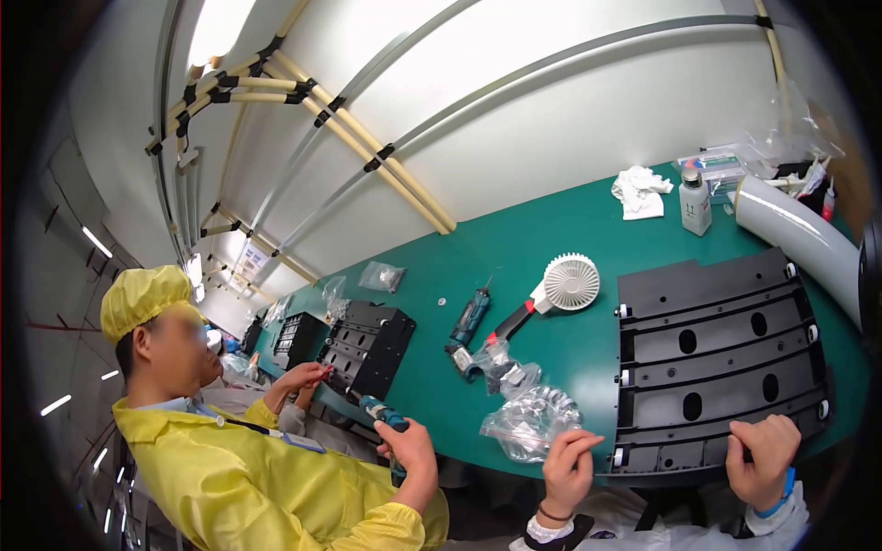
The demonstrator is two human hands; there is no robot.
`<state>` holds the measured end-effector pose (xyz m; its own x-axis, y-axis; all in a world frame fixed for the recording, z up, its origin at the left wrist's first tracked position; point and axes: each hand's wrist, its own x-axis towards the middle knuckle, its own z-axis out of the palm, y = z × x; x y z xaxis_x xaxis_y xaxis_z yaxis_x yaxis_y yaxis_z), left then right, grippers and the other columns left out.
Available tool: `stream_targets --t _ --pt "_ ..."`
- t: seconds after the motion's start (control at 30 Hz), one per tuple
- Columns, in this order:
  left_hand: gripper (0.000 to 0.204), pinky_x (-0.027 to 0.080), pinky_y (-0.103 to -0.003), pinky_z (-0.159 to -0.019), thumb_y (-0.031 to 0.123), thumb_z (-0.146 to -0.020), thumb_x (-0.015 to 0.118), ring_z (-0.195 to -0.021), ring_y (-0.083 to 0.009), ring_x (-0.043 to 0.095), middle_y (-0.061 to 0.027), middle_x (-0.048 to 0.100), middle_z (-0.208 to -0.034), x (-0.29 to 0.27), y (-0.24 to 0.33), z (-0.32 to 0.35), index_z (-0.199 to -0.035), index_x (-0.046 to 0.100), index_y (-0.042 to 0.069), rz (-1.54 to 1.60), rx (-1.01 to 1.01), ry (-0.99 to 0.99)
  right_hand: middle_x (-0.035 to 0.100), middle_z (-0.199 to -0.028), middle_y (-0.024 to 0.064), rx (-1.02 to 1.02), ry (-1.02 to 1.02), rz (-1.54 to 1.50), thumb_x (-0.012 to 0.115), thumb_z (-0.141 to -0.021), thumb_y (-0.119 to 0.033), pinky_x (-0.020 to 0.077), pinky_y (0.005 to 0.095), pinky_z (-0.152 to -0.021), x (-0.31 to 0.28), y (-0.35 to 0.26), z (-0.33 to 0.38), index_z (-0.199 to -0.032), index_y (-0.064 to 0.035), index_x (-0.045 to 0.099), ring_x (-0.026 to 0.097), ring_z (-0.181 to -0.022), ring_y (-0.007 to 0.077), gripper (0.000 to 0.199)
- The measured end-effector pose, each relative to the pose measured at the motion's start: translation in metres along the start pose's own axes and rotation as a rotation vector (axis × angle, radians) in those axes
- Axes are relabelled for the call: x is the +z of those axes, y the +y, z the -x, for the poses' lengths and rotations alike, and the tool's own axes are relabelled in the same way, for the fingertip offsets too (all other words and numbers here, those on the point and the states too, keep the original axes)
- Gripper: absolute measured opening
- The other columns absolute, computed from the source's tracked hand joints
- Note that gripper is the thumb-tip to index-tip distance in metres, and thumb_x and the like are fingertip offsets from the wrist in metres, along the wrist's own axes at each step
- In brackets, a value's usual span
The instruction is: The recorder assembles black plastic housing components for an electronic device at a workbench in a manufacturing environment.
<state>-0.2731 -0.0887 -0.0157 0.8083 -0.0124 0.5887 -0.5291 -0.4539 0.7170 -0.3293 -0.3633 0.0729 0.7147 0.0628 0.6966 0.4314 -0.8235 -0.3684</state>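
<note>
A black ribbed panel [703, 363] with oval holes and small white rollers along its sides lies on the green table [432, 367] before me. My left hand [570, 468] is just off its near left corner, fingertips pinched together; I cannot make out whether something small is between them. Beside that hand lies a clear plastic bag [533, 422] of small parts. My right hand [764, 459] is over the panel's near right edge, its fingers curled inward, and what they hold, if anything, is hidden.
Left of the panel lie a white handheld fan [570, 283] and a teal cordless screwdriver [471, 317]. A white bottle [695, 202], a cloth [641, 193] and a white roll [795, 234] stand behind. A co-worker in yellow [248, 459] holds a power screwdriver [386, 422] near another black panel [367, 344].
</note>
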Motion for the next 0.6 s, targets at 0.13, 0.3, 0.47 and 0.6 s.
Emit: stream_targets --t 0.13,0.3,0.47,0.6 --pt "0.026 0.052 -0.030 -0.072 -0.013 -0.085 0.055 -0.080 -0.0260 0.065 -0.0141 0.066 -0.094 0.009 -0.013 0.003 -0.101 0.070 -0.001 0.061 -0.116 -0.049 0.057 -0.071 0.0099 -0.054 0.022 -0.011 0.066 -0.073 0.002 0.0379 0.0414 -0.063 0.012 0.009 0.001 -0.096 -0.0026 0.063 0.051 -0.061 0.0305 0.023" --pt "0.021 0.051 -0.032 -0.070 -0.009 -0.088 0.055 -0.079 -0.0275 0.065 -0.0148 0.066 -0.092 0.007 -0.017 0.002 -0.101 0.068 -0.002 0.075 -0.131 -0.130 0.057 -0.074 0.0120 -0.012 -0.037 -0.029 0.064 -0.079 0.000 0.0407 0.0423 -0.072 0.008 0.017 0.023 -0.102 -0.0017 0.061 0.051 -0.065 0.0310 0.023" --pt "0.017 0.051 -0.032 -0.070 -0.004 -0.090 0.057 -0.078 -0.0285 0.065 -0.0132 0.065 -0.093 0.008 -0.018 -0.004 -0.103 0.067 0.000 0.027 -0.217 -0.208 0.062 -0.071 0.0120 -0.184 0.048 -0.107 0.071 -0.089 0.002 0.0453 0.0377 -0.052 0.003 0.010 -0.010 -0.101 0.0051 0.071 0.053 -0.053 0.0268 0.013" --pt "0.016 0.052 -0.032 -0.068 0.002 -0.093 0.057 -0.077 -0.0281 0.065 -0.0107 0.066 -0.094 0.010 -0.011 -0.010 -0.105 0.067 0.003 -0.046 -0.324 -0.290 0.066 -0.075 0.0137 -0.206 0.053 -0.044 0.070 -0.089 0.001 0.0477 0.0388 -0.054 0.006 0.008 -0.013 -0.100 0.0059 0.070 0.053 -0.052 0.0275 0.012"
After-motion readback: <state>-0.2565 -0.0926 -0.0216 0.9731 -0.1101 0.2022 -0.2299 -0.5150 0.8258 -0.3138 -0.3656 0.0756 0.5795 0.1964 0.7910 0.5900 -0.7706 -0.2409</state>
